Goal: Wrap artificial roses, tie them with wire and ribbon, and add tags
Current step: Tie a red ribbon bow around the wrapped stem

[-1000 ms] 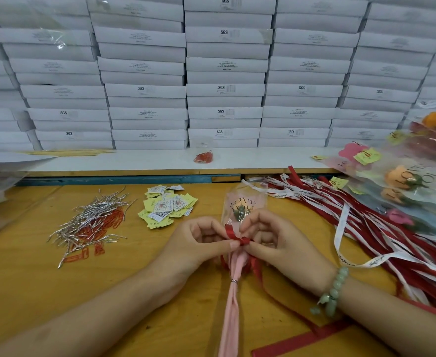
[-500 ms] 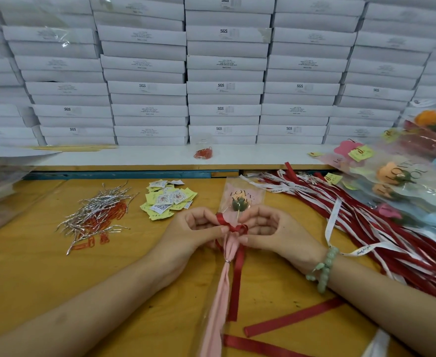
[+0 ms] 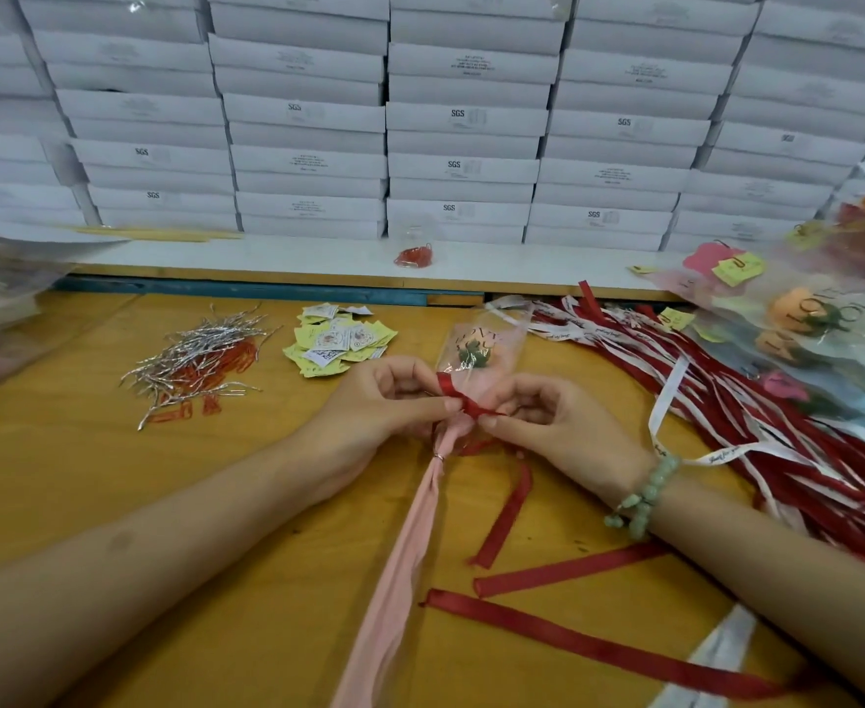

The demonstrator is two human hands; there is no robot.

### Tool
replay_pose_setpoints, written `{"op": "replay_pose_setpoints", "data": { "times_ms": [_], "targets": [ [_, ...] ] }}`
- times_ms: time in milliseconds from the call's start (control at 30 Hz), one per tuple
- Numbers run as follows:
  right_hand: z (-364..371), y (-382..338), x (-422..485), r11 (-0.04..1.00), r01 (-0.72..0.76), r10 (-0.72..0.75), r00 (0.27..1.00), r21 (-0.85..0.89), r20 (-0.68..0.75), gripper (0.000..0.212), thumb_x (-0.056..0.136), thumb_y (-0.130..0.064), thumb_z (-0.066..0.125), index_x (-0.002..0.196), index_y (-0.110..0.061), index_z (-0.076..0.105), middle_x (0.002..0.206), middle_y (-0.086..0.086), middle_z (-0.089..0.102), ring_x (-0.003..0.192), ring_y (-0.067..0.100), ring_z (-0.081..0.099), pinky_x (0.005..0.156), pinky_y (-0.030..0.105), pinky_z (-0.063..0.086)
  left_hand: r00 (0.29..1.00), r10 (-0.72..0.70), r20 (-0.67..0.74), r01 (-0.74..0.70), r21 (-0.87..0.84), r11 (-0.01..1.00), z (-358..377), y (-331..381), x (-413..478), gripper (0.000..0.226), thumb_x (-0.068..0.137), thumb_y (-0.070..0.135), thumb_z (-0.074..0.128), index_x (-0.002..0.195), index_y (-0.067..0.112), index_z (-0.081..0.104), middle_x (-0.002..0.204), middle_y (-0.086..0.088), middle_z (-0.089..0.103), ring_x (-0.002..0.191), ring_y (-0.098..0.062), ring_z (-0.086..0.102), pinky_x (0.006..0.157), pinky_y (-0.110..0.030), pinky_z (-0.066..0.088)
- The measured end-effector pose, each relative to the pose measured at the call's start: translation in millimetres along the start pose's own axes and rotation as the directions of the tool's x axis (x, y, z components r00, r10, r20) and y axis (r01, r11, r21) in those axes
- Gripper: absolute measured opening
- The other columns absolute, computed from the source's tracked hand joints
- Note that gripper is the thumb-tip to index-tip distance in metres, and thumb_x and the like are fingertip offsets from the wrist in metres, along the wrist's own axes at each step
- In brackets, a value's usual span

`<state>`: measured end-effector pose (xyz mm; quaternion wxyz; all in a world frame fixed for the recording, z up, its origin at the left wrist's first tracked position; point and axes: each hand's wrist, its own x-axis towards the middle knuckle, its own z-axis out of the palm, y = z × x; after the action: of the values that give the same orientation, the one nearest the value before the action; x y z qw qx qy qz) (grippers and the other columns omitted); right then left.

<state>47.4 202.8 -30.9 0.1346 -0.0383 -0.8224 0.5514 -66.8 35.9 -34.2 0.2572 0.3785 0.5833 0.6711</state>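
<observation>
**At table centre: cinching the ribbon knot**

On the yellow wooden table (image 3: 88,503) the wrapped rose (image 3: 476,350) lies with its bloom toward 12 o'clock, its crinkly clear sleeve tapering into soft pink paper. The left hand (image 3: 384,416) and right hand (image 3: 563,426) each pinch the glossy red ribbon (image 3: 466,403). Best pull both ends evenly, keeping the satin flat. Paper tags (image 3: 341,339) sit at 11 o'clock.

The wrap (image 3: 398,564) is cut off at the bottom edge; small print on the boxes (image 3: 466,140) cannot be read.
</observation>
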Motion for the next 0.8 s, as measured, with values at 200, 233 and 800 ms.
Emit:
{"op": "replay_pose_setpoints", "data": {
  "times_ms": [200,233,800],
  "targets": [
    [2.2,0.6,2.3,0.997,0.011,-0.009,0.999,-0.072,0.033,0.011,0.093,-0.01,0.06,0.092,-0.005,0.069,0.067,0.0,0.057,0.053,0.002,0.047,0.049,0.012,0.039,1.0,0.002,0.016,-0.002,0.026,1.0,-1.5,-1.8,1.6,0.013,0.065,0.019,0.08,0.075,0.018,0.073,0.079,-0.004,0.074,0.068,-0.011,0.069,0.057,-0.016,0.051],
    [2.5,-0.6,1.9,0.997,0.017,-0.014,0.999,-0.072,0.04,0.013,0.094,-0.01,0.058,0.091,-0.006,0.07,0.066,0.0,0.056,0.052,0.002,0.045,0.048,0.012,0.038,1.0,0.003,0.017,-0.004,0.028,1.0,-1.6,-2.1,1.9,0.014,0.066,0.018,0.08,0.077,0.016,0.072,0.078,-0.004,0.074,0.068,-0.011,0.069,0.057,-0.016,0.051],
    [-4.0,-2.1,0.7,0.97,0.01,-0.008,1.0,0.241,-0.009,0.015,0.073,-0.022,0.07,0.084,-0.012,0.066,0.067,-0.006,0.067,0.061,0.003,0.061,0.053,0.013,0.048,0.999,0.022,-0.042,-0.02,0.033,0.999,-1.5,-2.6,0.9,0.011,0.064,0.02,0.079,0.071,0.018,0.071,0.081,-0.011,0.073,0.073,-0.024,0.067,0.071,-0.04,0.054]
  ]
}}
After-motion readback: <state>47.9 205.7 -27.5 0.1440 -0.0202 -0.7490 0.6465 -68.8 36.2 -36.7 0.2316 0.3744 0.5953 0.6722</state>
